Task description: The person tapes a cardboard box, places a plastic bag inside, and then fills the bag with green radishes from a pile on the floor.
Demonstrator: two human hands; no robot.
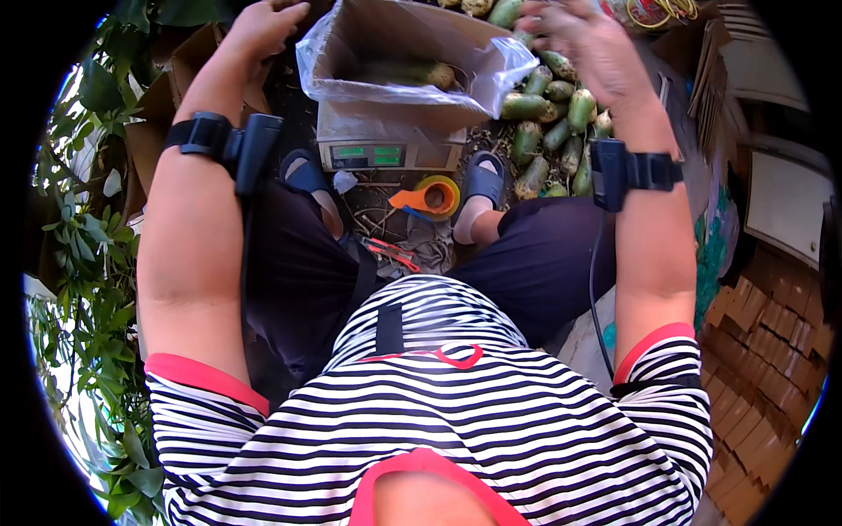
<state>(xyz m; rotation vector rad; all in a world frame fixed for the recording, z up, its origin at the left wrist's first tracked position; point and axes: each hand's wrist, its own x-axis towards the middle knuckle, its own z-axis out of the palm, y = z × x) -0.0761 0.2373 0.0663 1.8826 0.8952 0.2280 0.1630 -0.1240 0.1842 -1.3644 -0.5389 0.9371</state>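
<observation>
A cardboard box [395, 112] lined with clear plastic [326, 86] stands on a weighing scale [434, 156] with a lit green display. Inside it lies at least one long green radish [430, 74], partly in shadow. Left of the box, my left hand [266, 28] is raised with its fingers apart and nothing visible in them. To the right of the box, my right hand [586, 48] hangs over a heap of green radishes [531, 140], somewhat blurred. Its fingers are spread and point left; I see no radish held in them.
Between my slippered feet lie an orange tape dispenser [412, 200], a red-handled cutter [393, 254] and a grey rag [431, 250]. Leafy plants [83, 237] line the left side. Stacked brown cardboard [772, 351] and a white panel [785, 206] are at the right.
</observation>
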